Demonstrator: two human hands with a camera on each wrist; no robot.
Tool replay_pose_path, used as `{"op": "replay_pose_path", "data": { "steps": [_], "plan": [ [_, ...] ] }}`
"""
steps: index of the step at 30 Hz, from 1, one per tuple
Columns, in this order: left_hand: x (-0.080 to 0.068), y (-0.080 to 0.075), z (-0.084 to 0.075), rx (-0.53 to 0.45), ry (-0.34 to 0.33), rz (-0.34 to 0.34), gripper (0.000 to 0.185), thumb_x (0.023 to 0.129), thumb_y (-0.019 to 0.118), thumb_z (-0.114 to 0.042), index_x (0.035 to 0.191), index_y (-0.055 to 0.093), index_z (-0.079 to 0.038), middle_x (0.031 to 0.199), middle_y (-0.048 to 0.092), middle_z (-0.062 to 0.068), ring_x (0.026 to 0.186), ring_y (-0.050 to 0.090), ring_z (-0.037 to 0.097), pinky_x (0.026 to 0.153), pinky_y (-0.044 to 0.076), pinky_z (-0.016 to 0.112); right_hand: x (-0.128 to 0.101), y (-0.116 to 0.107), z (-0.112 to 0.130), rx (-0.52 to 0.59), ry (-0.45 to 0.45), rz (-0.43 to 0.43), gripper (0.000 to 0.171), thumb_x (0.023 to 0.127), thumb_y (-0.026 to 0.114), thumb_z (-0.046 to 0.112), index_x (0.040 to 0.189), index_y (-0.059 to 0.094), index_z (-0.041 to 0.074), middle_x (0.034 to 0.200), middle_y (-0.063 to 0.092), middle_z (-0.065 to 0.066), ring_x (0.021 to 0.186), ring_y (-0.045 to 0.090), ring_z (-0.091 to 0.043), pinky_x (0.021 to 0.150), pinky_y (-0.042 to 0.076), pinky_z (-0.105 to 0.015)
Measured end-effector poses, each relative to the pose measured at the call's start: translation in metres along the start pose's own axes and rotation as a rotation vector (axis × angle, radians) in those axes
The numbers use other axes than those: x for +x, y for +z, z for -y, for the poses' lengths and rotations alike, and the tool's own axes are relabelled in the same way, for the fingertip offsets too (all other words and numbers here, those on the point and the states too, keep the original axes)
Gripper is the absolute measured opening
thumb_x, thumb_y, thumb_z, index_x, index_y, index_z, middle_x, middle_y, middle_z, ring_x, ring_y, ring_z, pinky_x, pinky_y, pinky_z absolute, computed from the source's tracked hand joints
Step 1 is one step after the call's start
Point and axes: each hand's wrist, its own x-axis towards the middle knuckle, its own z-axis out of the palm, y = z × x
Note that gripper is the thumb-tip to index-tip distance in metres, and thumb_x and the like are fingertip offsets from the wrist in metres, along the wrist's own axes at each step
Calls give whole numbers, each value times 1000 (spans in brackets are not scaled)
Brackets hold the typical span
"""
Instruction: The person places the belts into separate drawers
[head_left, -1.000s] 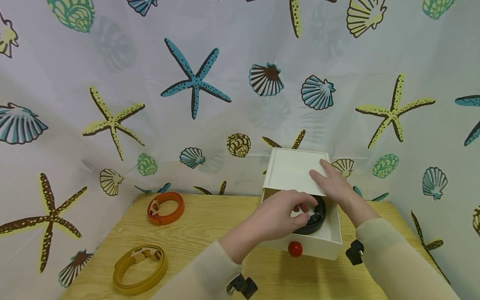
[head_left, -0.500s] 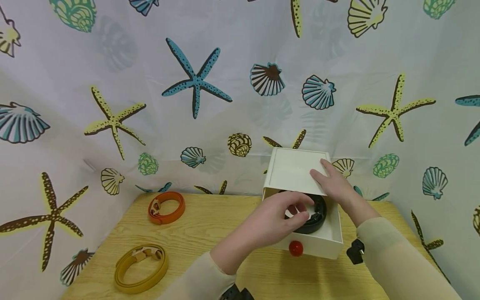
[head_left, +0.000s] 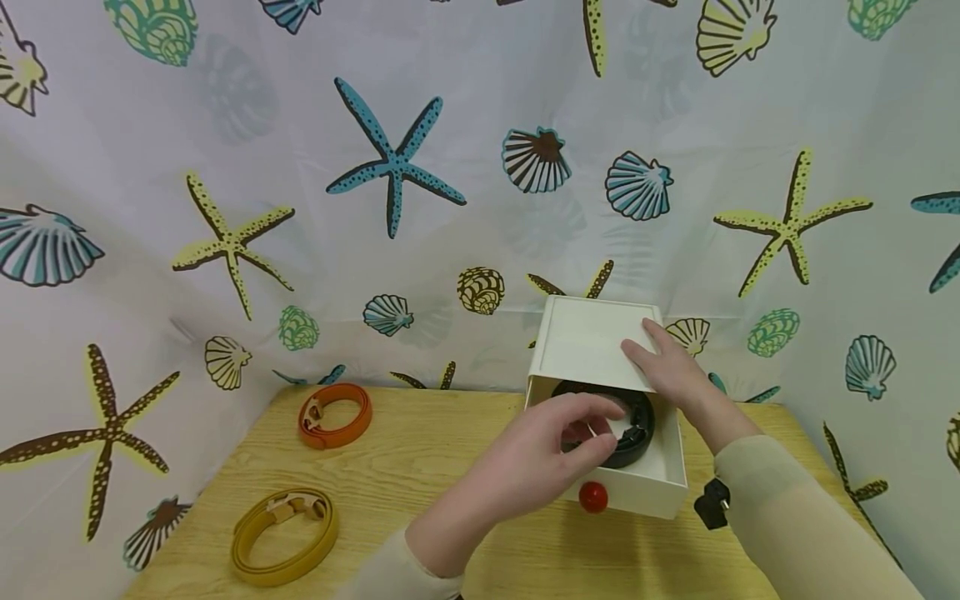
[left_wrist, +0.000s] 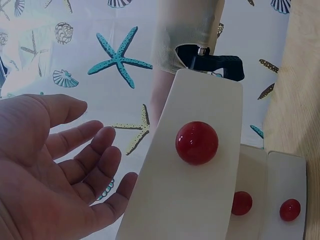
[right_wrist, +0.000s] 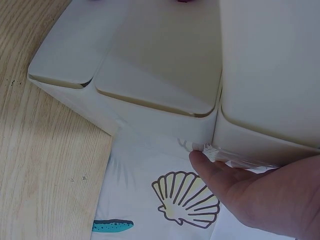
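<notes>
Coiled black leather belt [head_left: 626, 425] seen lower right of centre in head view, inside pulled-out white drawer with red round knob [head_left: 660, 479]. Left hand [head_left: 551, 454] held just above belt, fingers loosely spread, nothing gripped. Right hand [head_left: 667, 367] laid flat, fingers straight, on white box top [head_left: 581, 337].

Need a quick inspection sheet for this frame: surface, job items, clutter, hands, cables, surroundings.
Surface: light wooden table.
Job's things: white drawer box, top drawer pulled out, red knob; coiled black belt lies inside.
Clutter: coiled orange belt and yellow belt on the table's left side.
Grippers: left hand above the drawer, holding nothing; right hand rests on the box top.
Cables: nothing seen.
Surroundings: curtain printed with starfish and shells.
</notes>
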Motion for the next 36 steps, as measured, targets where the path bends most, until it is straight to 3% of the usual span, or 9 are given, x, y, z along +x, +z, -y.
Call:
{"op": "replay_pose_path", "data": {
  "steps": [7, 15, 21, 30, 36],
  "plan": [
    [-9, 1, -1, -66, 19, -18, 23, 111, 71, -23, 134, 75, -22, 114, 72, -14, 101, 68, 7, 95, 56, 30, 0, 1, 0, 3, -2, -8, 84, 117, 46, 52, 178, 6, 11, 181, 7, -28, 165, 10, -51, 128, 16, -72],
    [-22, 2, -3, -143, -59, -19, 24, 111, 71, -28, 135, 75, -26, 112, 72, -15, 104, 68, 8, 100, 55, 34, 0, 0, 1, 4, -3, -15, 84, 117, 47, 51, 178, 6, 10, 182, 6, -27, 166, 8, -50, 129, 14, -70],
    [-27, 3, -2, -182, -57, -17, 20, 111, 72, -25, 131, 75, -26, 111, 73, -11, 105, 68, 8, 100, 56, 34, 1, 1, 0, -2, -3, -13, 84, 117, 47, 51, 178, 6, 10, 181, 6, -27, 166, 8, -50, 130, 14, -69],
    [-37, 9, -2, -229, -137, -7, 17, 111, 72, -28, 127, 75, -27, 110, 75, -8, 97, 71, 12, 88, 58, 31, 0, 1, -1, -1, 1, -8, 85, 116, 47, 52, 178, 5, 11, 181, 5, -27, 166, 7, -51, 129, 15, -70],
    [-44, 13, 3, -255, -127, -19, 16, 111, 71, -28, 126, 76, -23, 103, 78, -5, 93, 72, 11, 86, 57, 31, 0, 1, -1, -2, -7, -12, 85, 117, 47, 52, 178, 5, 11, 182, 4, -27, 166, 6, -51, 129, 14, -70]
  ]
}}
